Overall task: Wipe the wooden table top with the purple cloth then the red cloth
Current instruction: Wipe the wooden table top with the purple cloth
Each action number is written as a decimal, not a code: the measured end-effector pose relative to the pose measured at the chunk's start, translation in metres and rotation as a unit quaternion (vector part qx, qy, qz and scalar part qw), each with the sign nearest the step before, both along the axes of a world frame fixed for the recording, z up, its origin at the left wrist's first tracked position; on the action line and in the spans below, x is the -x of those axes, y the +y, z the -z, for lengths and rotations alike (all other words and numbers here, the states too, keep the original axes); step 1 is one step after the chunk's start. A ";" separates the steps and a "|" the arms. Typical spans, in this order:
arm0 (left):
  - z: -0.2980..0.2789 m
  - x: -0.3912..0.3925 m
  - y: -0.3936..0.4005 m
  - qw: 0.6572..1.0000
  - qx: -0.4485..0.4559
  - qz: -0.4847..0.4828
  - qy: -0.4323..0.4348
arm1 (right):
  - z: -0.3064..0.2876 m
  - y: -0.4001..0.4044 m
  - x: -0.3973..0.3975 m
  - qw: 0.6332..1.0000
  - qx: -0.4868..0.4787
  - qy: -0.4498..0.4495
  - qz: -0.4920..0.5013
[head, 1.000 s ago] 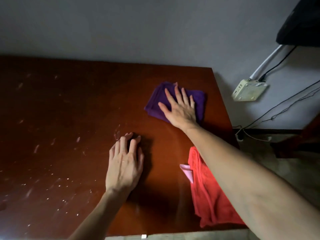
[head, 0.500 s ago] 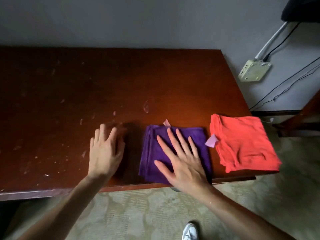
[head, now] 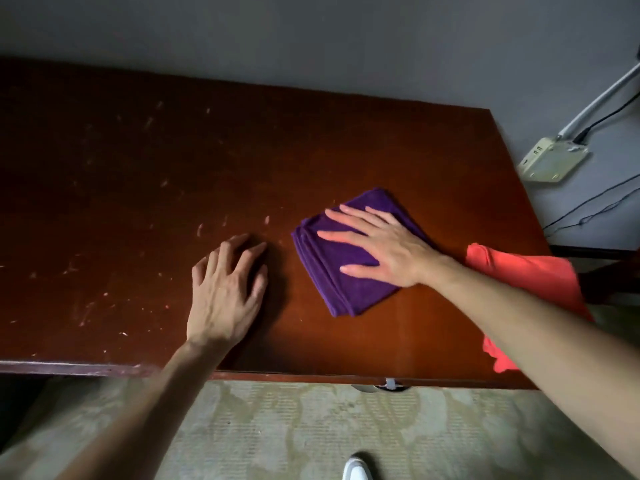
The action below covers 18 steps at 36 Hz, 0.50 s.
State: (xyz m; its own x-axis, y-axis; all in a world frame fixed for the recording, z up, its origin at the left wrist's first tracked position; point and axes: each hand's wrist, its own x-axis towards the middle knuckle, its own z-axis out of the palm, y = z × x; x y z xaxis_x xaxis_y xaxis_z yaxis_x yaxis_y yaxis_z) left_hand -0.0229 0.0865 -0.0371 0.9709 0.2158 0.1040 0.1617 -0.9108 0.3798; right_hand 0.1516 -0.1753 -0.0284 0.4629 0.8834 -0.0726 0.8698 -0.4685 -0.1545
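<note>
- Head view: wooden worktop (head: 145, 161), pale specks scattered across its left half.
- Purple cloth (head: 346, 271), folded, right of centre; right hand (head: 384, 247) flat on it, fingers straight and spread.
- Left hand (head: 225, 292) at the cloth's 9 o'clock, resting on bare wood, fingers loosely bent, holding nothing.
- Red cloth (head: 526, 275) at 3 o'clock, overhanging the worktop's right edge.

folded purple cloth (head: 349, 268) lies on table (head: 138, 168) (red cloth (head: 530, 275) nearby).
</note>
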 end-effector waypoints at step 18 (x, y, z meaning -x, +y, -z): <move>-0.001 -0.005 0.002 0.998 0.033 0.005 0.056 | -0.007 0.084 -0.245 0.987 -0.013 -0.014 0.162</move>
